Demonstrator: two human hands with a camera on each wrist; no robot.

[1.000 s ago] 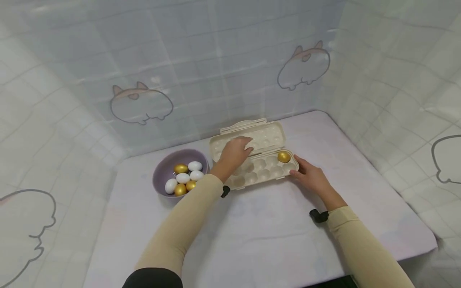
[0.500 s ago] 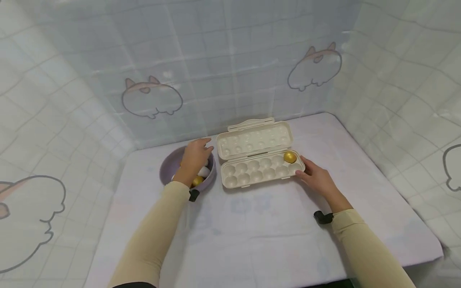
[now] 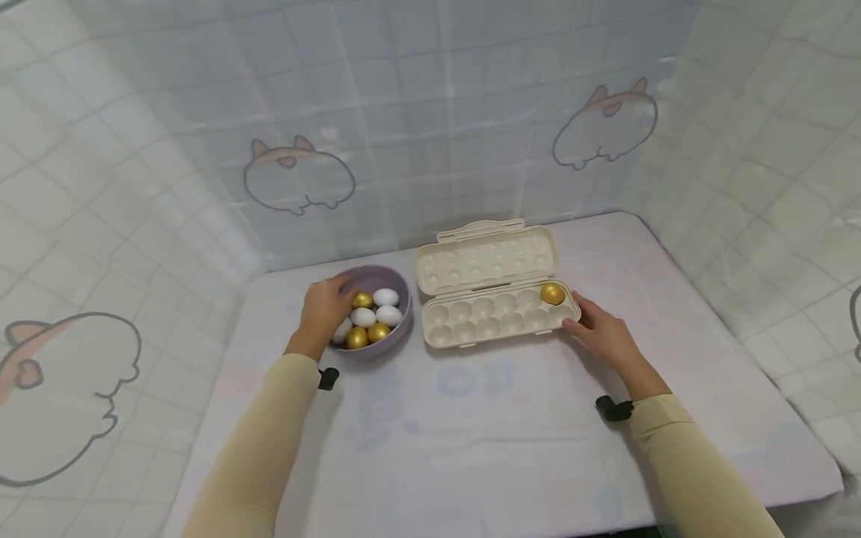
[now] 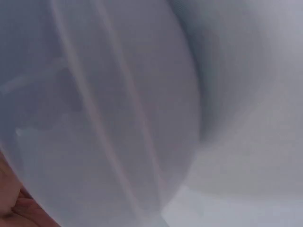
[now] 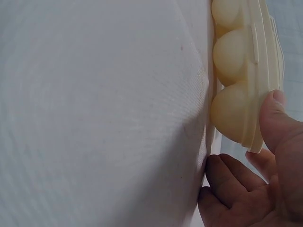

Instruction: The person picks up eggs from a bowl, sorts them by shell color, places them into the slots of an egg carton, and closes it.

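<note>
A purple bowl (image 3: 397, 332) holds several white and gold eggs. My left hand (image 3: 323, 308) is over the bowl's left rim, its fingertips reaching inside beside a gold egg (image 3: 362, 300); thumb and fingers look apart, partly hidden. In the left wrist view the bowl's outer wall (image 4: 137, 109) fills much of the picture, with a bit of the hand (image 4: 23, 208) in the lower left corner. To the right lies a cream egg carton (image 3: 487, 326), lid raised, one gold egg (image 3: 553, 293) in its back right cup. My right hand (image 3: 605, 334) pinches the carton's right end, thumb on the rim (image 5: 277, 118).
The carton's lid (image 3: 487, 261) leans back near a tiled-pattern curtain (image 3: 430, 149) with animal drawings. A pale cloth (image 3: 471, 441) covers the table, whose right edge runs beside another curtain (image 3: 760, 261).
My left hand has moved left from over the carton, across the bowl, to the bowl's left side. The right hand keeps its hold on the carton. The head view has shifted slightly left.
</note>
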